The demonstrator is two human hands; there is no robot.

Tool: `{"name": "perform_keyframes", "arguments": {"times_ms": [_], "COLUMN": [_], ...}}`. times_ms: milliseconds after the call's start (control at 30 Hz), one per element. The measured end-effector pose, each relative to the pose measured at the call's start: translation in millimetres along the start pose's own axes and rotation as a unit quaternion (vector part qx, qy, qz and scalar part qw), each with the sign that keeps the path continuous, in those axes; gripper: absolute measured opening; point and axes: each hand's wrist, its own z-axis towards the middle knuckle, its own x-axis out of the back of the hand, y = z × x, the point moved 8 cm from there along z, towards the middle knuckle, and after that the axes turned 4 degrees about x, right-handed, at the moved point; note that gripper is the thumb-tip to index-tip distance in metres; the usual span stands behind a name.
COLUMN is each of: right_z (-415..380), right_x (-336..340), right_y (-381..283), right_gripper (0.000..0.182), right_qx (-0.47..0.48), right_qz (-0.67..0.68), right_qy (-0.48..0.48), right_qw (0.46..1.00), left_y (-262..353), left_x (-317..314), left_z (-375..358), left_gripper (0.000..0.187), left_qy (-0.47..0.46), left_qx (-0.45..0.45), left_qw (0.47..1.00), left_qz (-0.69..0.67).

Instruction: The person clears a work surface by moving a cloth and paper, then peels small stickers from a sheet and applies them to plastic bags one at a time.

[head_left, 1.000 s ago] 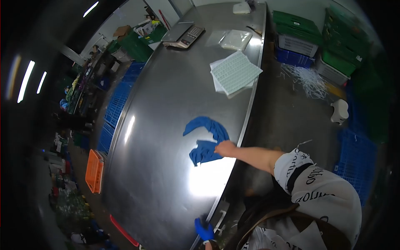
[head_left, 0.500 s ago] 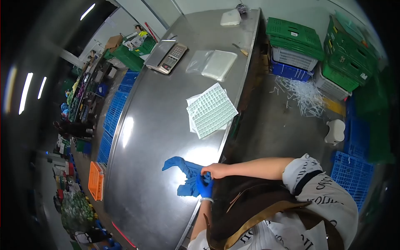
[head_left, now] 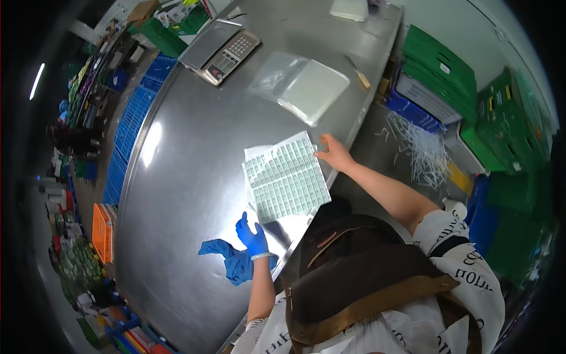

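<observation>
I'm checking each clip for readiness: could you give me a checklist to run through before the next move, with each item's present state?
1. Both hands gloved: not ok; the left hand wears blue, the right hand is bare.
2. Left hand unloaded: ok; nothing shows in its grip.
3. Right hand touching the pale green gridded sheet: cannot tell; fingertips are at its edge.
4. Crumpled blue cloth well away from the left wrist: not ok; it lies right by it.
5. Wooden-handled knife away from both hands: ok.
6. Reading on the grey keypad scale: cannot tell; too small.
</observation>
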Motion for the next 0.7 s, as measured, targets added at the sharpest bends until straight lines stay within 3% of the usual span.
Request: {"name": "perform_keyframes", "arguments": {"times_ms": [33, 167, 267, 400, 500, 600, 700], "right_z": [22.1, 76.6, 87.6, 89.8, 100.7, 125.0, 148.5], "right_x": [-5.5, -29.4, -48.7, -38.8, -19.0, -2.9, 13.0], "right_y": [4.3, 18.7, 15.7, -30.0, -51.1, -51.1, -57.0], "right_gripper": [0.060, 0.063, 0.058, 0.048, 0.043, 0.038, 0.036], "right_qx": [0.008, -0.014, -0.066, 0.040, 0.078, 0.087, 0.166], "right_qz": [-0.020, 0.019, 0.136, 0.157, 0.173, 0.178, 0.144], "right_qy": [-0.004, -0.032, -0.125, -0.183, -0.230, -0.260, -0.282], "right_qw": [1.000, 0.999, 0.981, 0.970, 0.954, 0.945, 0.934], "left_y": [10.3, 75.3, 110.8, 150.1, 174.3, 159.3, 168.9], "left_x": [-13.7, -63.8, -91.7, -101.7, -114.5, -149.9, -164.8], "left_z": [12.2, 57.9, 87.1, 134.6, 160.3, 172.5, 181.4], "left_gripper": [0.051, 0.048, 0.042, 0.043, 0.046, 0.040, 0.036], "left_qy": [-0.030, -0.078, -0.125, -0.094, -0.131, -0.220, -0.231], "left_qx": [0.050, -0.084, -0.105, -0.120, -0.155, -0.052, -0.023], "left_qw": [0.998, 0.991, 0.985, 0.988, 0.979, 0.971, 0.971], "left_qz": [-0.033, -0.071, -0.054, -0.012, 0.018, -0.081, -0.058]}}
